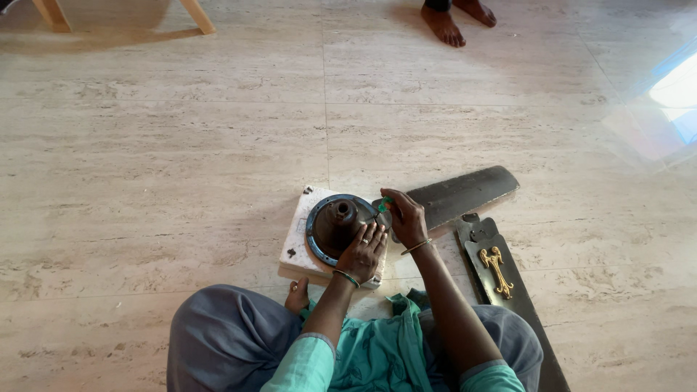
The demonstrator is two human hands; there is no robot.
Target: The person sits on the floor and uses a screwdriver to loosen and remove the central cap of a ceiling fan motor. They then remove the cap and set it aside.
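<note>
A dark round fan motor housing (335,223) with a blue rim sits on a white square block (298,239) on the floor in front of me. My left hand (363,250) lies flat on the housing's near right side, fingers spread. My right hand (404,218) grips a green-handled screwdriver (382,205) at the housing's right rim, where a dark fan blade (461,194) meets it. The tool's tip is hidden behind my fingers.
A second dark blade with a gold ornament (497,270) lies on the tiled floor to my right. Another person's bare feet (456,19) stand at the top. Wooden furniture legs (197,16) are at the top left. My crossed legs fill the bottom.
</note>
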